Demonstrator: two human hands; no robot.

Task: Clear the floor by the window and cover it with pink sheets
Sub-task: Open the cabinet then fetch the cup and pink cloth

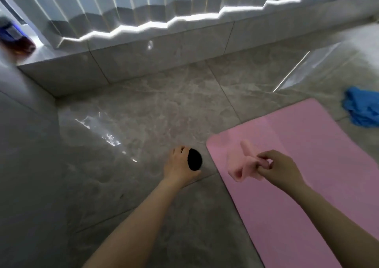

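Note:
A pink sheet [307, 175] lies flat on the grey tiled floor [143, 112] at the right, below the window ledge. My right hand [281, 169] hovers over its near-left part and pinches a small crumpled pink piece [244, 161]. My left hand [180, 165] is just left of the sheet's corner, fingers curled round a small black oval object [194, 159] held above the floor.
A tiled window ledge [164, 48] with white pleated curtains [123, 7] runs along the back. A grey wall stands at the left. A blue crumpled cloth [363, 108] lies at the right edge. A dark bottle [14, 36] sits on the ledge's left end.

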